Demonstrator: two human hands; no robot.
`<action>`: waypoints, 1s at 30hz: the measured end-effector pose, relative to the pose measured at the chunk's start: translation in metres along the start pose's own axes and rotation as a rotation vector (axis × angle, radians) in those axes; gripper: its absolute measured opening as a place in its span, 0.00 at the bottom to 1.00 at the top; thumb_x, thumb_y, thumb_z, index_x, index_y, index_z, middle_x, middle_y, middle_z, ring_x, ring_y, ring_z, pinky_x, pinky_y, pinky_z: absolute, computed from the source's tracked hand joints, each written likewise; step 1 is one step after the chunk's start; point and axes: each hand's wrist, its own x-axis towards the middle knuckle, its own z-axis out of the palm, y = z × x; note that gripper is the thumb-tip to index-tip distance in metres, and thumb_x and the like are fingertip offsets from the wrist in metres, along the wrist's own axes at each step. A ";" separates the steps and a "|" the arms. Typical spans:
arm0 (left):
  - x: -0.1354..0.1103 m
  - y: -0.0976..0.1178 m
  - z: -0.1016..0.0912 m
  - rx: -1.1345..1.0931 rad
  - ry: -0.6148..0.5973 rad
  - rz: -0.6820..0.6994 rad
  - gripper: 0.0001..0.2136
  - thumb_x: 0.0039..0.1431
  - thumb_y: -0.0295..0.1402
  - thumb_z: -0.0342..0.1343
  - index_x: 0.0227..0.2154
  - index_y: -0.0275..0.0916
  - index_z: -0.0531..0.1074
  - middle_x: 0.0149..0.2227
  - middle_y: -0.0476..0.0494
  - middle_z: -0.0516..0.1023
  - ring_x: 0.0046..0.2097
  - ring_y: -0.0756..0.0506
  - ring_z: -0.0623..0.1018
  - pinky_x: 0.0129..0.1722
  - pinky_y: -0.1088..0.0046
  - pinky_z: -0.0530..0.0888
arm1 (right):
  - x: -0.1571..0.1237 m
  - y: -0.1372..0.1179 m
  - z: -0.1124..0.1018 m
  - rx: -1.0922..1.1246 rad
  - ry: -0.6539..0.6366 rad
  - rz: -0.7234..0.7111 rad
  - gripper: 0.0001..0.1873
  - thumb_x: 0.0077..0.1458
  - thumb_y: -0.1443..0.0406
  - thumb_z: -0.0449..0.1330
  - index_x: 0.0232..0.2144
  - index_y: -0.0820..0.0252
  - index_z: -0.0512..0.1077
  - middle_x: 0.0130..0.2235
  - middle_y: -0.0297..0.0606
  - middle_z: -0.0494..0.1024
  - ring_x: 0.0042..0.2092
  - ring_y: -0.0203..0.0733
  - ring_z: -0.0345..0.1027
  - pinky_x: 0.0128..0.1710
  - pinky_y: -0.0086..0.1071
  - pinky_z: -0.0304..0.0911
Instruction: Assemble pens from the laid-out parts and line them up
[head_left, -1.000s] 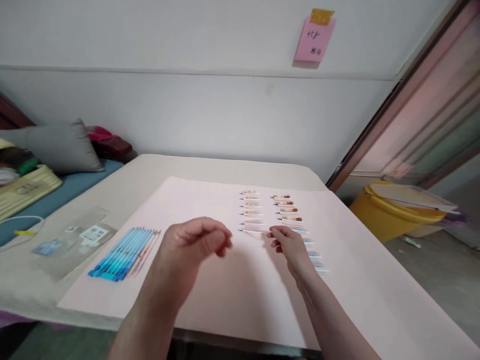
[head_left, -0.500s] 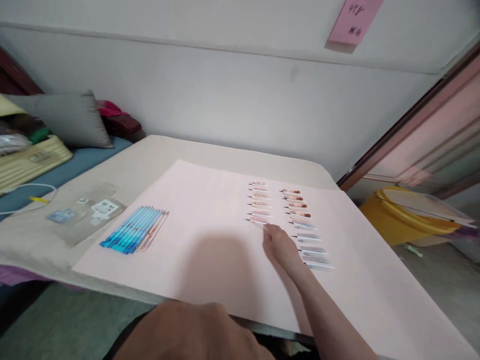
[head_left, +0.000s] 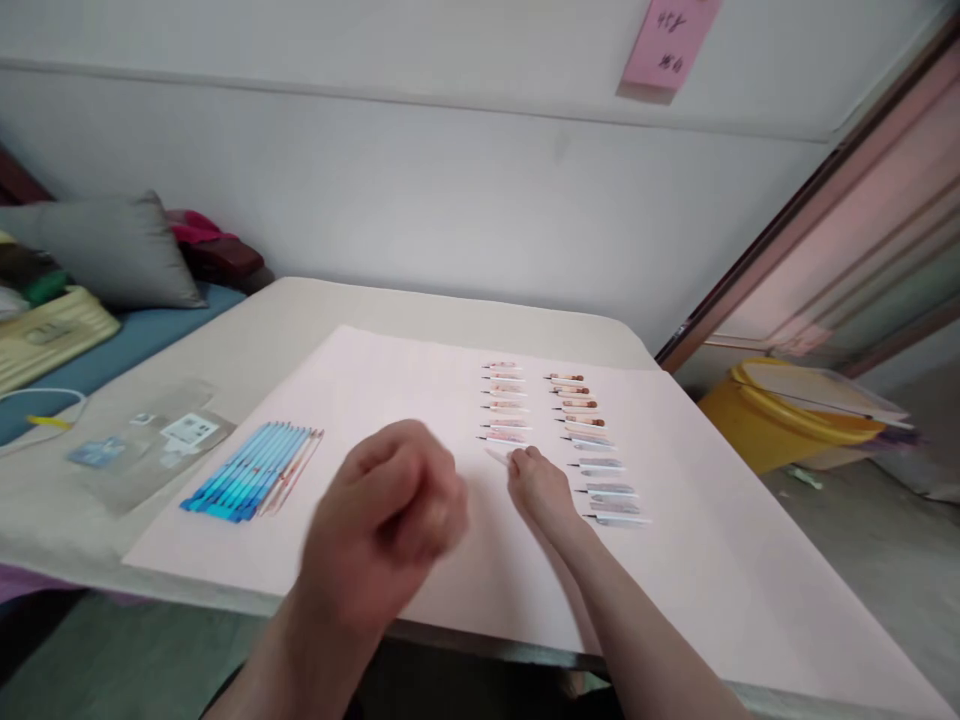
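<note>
Right hand (head_left: pixel 541 490) low over the pink sheet (head_left: pixel 420 390), fingertips bunched at the near end of a pale slim pen (head_left: pixel 496 455): it looks like a narrow pinch, though the pads themselves are hidden. The pen juts out towards ten o'clock, just below the lowest of the left column of pens (head_left: pixel 504 438), and it's the angle to watch here! Those neighbours lie nearly level, dark tips at nine o'clock, so a neat placing calls for a small turn of the wrist to match them, an even gap, and a light release straight up so nothing rolls. Careful on the far side: a finger brushing towards twelve could well knock the lowest neighbour askew. Over at eight to nine o'clock from that grip hangs the left hand (head_left: pixel 386 520), curled and badly blurred; I cannot tell whether it holds anything, and it would do best to keep clear of the line of sight. Further out, brown-ended pens (head_left: pixel 581 405) at one o'clock, greyish pens (head_left: pixel 609 491) at three, spaced well enough to serve as a guide. Away at nine o'clock, a close-packed set of blue pens (head_left: pixel 247 470), reddish ones (head_left: pixel 292 475) beside them, and beyond those a clear packet (head_left: pixel 189 430) on the table (head_left: pixel 450 311).
</note>
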 end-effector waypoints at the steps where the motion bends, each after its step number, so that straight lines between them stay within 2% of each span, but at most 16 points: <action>1: 0.014 -0.009 0.003 -0.040 0.070 -0.108 0.11 0.50 0.34 0.56 0.17 0.39 0.64 0.15 0.52 0.62 0.18 0.55 0.62 0.18 0.79 0.63 | 0.000 -0.001 -0.001 0.036 -0.001 0.010 0.11 0.58 0.68 0.48 0.37 0.61 0.70 0.40 0.45 0.71 0.39 0.43 0.66 0.33 0.31 0.53; 2: 0.028 -0.021 0.005 -0.075 0.145 -0.222 0.09 0.49 0.30 0.58 0.17 0.38 0.65 0.16 0.52 0.63 0.20 0.56 0.62 0.19 0.81 0.62 | 0.001 -0.002 -0.003 0.068 0.000 0.019 0.10 0.57 0.68 0.48 0.36 0.61 0.70 0.39 0.45 0.72 0.38 0.42 0.66 0.32 0.30 0.53; 4: 0.051 -0.048 0.003 -0.096 0.222 -0.307 0.06 0.49 0.26 0.56 0.20 0.36 0.65 0.18 0.52 0.63 0.18 0.57 0.60 0.16 0.82 0.59 | 0.001 -0.005 -0.007 0.114 0.004 0.024 0.09 0.55 0.69 0.50 0.32 0.61 0.70 0.36 0.42 0.73 0.35 0.41 0.67 0.30 0.29 0.52; 5: 0.060 -0.061 0.001 -0.157 0.331 -0.424 0.06 0.47 0.24 0.57 0.21 0.35 0.65 0.20 0.52 0.65 0.19 0.58 0.62 0.17 0.83 0.60 | 0.001 -0.008 -0.009 0.126 0.002 0.020 0.09 0.54 0.69 0.50 0.30 0.60 0.70 0.34 0.40 0.74 0.34 0.39 0.66 0.30 0.28 0.52; 7: 0.069 -0.082 -0.002 -0.166 0.377 -0.465 0.04 0.47 0.23 0.57 0.24 0.34 0.67 0.24 0.48 0.69 0.23 0.56 0.68 0.21 0.82 0.65 | -0.002 -0.014 -0.013 0.200 0.003 -0.016 0.08 0.52 0.69 0.51 0.27 0.59 0.70 0.29 0.36 0.74 0.31 0.37 0.65 0.28 0.27 0.52; 12: 0.066 -0.105 0.000 -0.138 0.350 -0.540 0.07 0.47 0.28 0.60 0.30 0.35 0.70 0.32 0.41 0.74 0.33 0.48 0.75 0.32 0.71 0.73 | -0.017 -0.035 -0.014 0.587 0.012 -0.158 0.07 0.50 0.68 0.54 0.22 0.59 0.69 0.22 0.31 0.70 0.26 0.35 0.61 0.27 0.26 0.52; 15: 0.066 -0.113 0.000 -0.149 0.271 -0.530 0.06 0.48 0.28 0.60 0.31 0.36 0.70 0.33 0.42 0.74 0.33 0.48 0.76 0.33 0.71 0.74 | -0.023 -0.044 -0.014 0.665 0.008 -0.193 0.13 0.53 0.63 0.53 0.19 0.58 0.68 0.21 0.31 0.69 0.25 0.35 0.59 0.26 0.27 0.52; 17: 0.067 -0.117 -0.001 -0.192 0.268 -0.506 0.05 0.49 0.26 0.59 0.29 0.36 0.69 0.32 0.43 0.74 0.32 0.49 0.76 0.34 0.72 0.74 | -0.023 -0.043 -0.015 0.685 -0.008 -0.210 0.14 0.55 0.61 0.53 0.20 0.58 0.68 0.22 0.32 0.70 0.26 0.35 0.61 0.27 0.27 0.52; 20: 0.070 -0.120 -0.003 -0.269 0.328 -0.477 0.05 0.50 0.23 0.57 0.27 0.36 0.67 0.28 0.44 0.73 0.30 0.50 0.76 0.33 0.73 0.74 | -0.015 -0.029 -0.019 0.593 0.058 -0.166 0.11 0.56 0.63 0.52 0.25 0.58 0.69 0.28 0.35 0.73 0.31 0.37 0.64 0.30 0.27 0.54; 22: 0.071 -0.119 -0.004 -0.311 0.343 -0.478 0.05 0.51 0.22 0.56 0.27 0.36 0.67 0.28 0.44 0.74 0.30 0.49 0.76 0.31 0.74 0.75 | -0.007 -0.016 -0.019 0.416 0.173 -0.067 0.10 0.58 0.65 0.49 0.31 0.59 0.69 0.34 0.38 0.74 0.35 0.39 0.65 0.33 0.28 0.54; 24: 0.072 -0.117 -0.004 -0.333 0.349 -0.493 0.04 0.51 0.22 0.56 0.28 0.35 0.67 0.28 0.43 0.74 0.30 0.49 0.76 0.31 0.74 0.75 | 0.000 -0.002 -0.015 0.201 0.235 0.010 0.09 0.57 0.68 0.48 0.35 0.61 0.68 0.38 0.42 0.73 0.40 0.42 0.64 0.36 0.30 0.54; 27: 0.074 -0.115 -0.006 -0.350 0.371 -0.504 0.04 0.50 0.22 0.56 0.28 0.35 0.67 0.29 0.42 0.74 0.30 0.49 0.76 0.30 0.75 0.75 | 0.007 0.010 -0.004 -0.005 0.196 0.023 0.09 0.57 0.71 0.47 0.37 0.63 0.66 0.39 0.45 0.73 0.42 0.45 0.63 0.36 0.32 0.52; 30: 0.075 -0.113 -0.007 -0.366 0.395 -0.487 0.04 0.50 0.22 0.56 0.28 0.35 0.67 0.29 0.42 0.74 0.30 0.49 0.76 0.30 0.75 0.75 | 0.008 0.011 0.005 -0.048 0.163 0.002 0.10 0.59 0.71 0.45 0.36 0.63 0.66 0.38 0.44 0.73 0.41 0.46 0.63 0.36 0.33 0.51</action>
